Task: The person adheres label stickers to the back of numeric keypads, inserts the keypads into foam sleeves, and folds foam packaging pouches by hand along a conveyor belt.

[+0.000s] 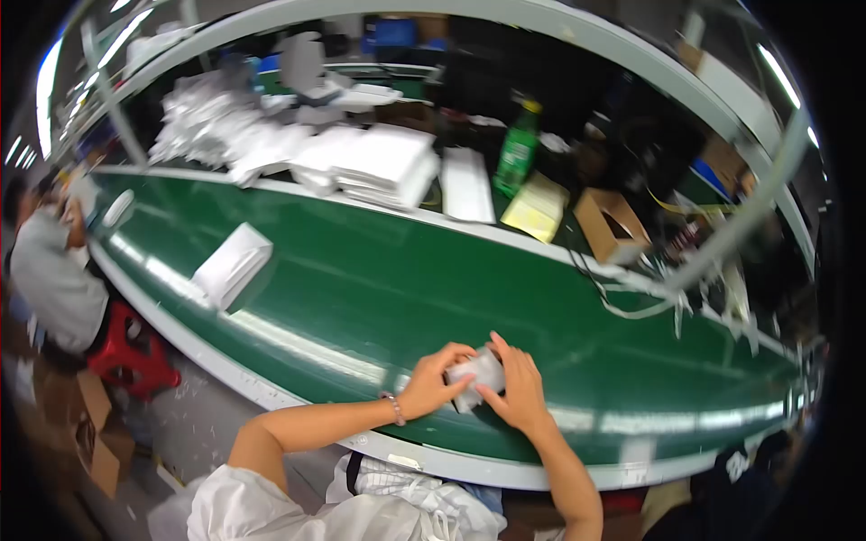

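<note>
Over the near side of the green conveyor belt (361,261), a small whitish-grey, box-like item (480,374) sits between my two hands. My left hand (435,383) grips its left side, with the fingers curled over the top and the thumb on its near side. On the right side, my right hand (518,383) grips it with the thumb in front and the fingers stretched along the far edge. The item is blurred, so its exact kind is unclear. A beaded bracelet circles my left wrist.
A white box (234,263) lies on the belt to the left. Along the far ledge stand stacked white sheets (388,162), a green bottle (518,149), a yellow pad (536,207) and an open cardboard box (610,225). A co-worker (59,275) sits at far left near a red stool (135,356).
</note>
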Demonstrator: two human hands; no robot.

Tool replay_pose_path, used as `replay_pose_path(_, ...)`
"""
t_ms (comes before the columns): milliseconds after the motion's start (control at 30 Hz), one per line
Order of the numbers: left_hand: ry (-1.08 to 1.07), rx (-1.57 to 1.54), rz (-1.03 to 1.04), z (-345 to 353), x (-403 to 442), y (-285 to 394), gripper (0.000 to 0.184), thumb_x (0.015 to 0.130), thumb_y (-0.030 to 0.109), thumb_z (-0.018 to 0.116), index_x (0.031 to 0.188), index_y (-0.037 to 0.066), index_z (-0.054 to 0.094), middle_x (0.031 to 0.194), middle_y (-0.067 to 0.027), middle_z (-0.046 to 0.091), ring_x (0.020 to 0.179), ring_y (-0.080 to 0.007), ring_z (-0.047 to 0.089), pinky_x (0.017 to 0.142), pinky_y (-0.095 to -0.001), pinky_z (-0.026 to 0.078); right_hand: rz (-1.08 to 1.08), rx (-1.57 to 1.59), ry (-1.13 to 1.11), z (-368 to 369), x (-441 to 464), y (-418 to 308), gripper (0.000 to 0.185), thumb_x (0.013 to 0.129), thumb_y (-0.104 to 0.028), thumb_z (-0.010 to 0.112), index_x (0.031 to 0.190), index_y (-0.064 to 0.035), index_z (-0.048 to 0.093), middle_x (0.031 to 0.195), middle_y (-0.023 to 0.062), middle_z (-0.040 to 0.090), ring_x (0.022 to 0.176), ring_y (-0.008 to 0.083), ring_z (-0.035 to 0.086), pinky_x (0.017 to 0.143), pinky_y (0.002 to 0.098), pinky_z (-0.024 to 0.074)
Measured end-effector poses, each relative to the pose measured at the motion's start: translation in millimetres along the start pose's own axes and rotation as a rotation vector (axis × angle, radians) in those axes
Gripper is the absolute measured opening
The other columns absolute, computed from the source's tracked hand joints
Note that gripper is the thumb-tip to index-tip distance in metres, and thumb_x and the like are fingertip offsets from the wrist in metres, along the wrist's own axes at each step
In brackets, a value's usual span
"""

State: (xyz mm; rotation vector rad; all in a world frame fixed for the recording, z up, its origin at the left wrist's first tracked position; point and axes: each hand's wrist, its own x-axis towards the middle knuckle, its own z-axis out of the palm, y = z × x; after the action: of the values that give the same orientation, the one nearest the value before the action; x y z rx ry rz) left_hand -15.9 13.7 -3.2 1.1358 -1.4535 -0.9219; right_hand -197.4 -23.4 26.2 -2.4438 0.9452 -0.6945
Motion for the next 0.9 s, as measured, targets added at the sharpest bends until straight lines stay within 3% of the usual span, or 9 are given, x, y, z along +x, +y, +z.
replay_pose_path(67, -0.031, 0.025, 0.012, -1, -1, 0, 0.03, 0.076, 0.002, 0.063, 0.105, 0.006, 0.056, 0.085, -0.0047, 0.062, 0.071, -0.0114, 0.056, 0.065, -0.0222, 0.045, -0.116, -0.111, 0.188, 13, -4, 7, 0.07, 0.074, -0.029, 0.066, 0.131, 0.0014, 0.039, 0.111, 0.0144, 0.058, 0.089, 0.0274, 0.055, 0.085, 0.0354, 0.0399)
replay_pose_path(133, 0.007, 0.06, 0.128, 0, 0, -3, 0.028, 0.076, 0.006, 0.062, 0.103, 0.008, 0.056, 0.084, -0.0048, 0.062, 0.065, -0.0152, 0.054, 0.061, -0.0248, 0.044, -0.142, -0.092, 0.19, 11, -7, 7, 0.072, 0.073, -0.032, 0.067, 0.13, 0.0025, 0.04, 0.11, 0.0147, 0.057, 0.088, 0.0279, 0.054, 0.085, 0.0373, 0.0401)
replay_pose_path(267, 0.009, 0.04, 0.065, -1, 0, -4, 0.024, 0.077, 0.008, 0.061, 0.1, 0.007, 0.057, 0.084, -0.0044, 0.063, 0.062, -0.0158, 0.053, 0.058, -0.0252, 0.043, -0.202, -0.024, 0.2, 14, -9, 16, 0.072, 0.073, -0.033, 0.065, 0.13, 0.0035, 0.039, 0.109, 0.0157, 0.057, 0.088, 0.0288, 0.054, 0.083, 0.0382, 0.0414)
replay_pose_path(567, -0.03, 0.036, 0.076, 1, -2, -7, 0.021, 0.077, 0.009, 0.06, 0.098, 0.006, 0.057, 0.081, -0.0034, 0.062, 0.059, -0.0154, 0.051, 0.055, -0.0245, 0.041, -0.039, 0.197, 0.257, 15, -13, 27, 0.066, 0.076, -0.027, 0.059, 0.13, 0.0044, 0.038, 0.107, 0.0171, 0.057, 0.085, 0.0275, 0.053, 0.079, 0.0375, 0.0437)
replay_pose_path(900, -0.061, 0.0, 0.035, -1, -4, -4, 0.02, 0.077, 0.008, 0.06, 0.097, 0.006, 0.058, 0.078, -0.0028, 0.061, 0.056, -0.015, 0.048, 0.054, -0.0242, 0.04, -0.083, 0.176, 0.187, 14, -14, 22, 0.064, 0.073, -0.019, 0.062, 0.128, 0.0051, 0.04, 0.099, 0.0165, 0.059, 0.079, 0.0265, 0.054, 0.074, 0.0366, 0.0448)
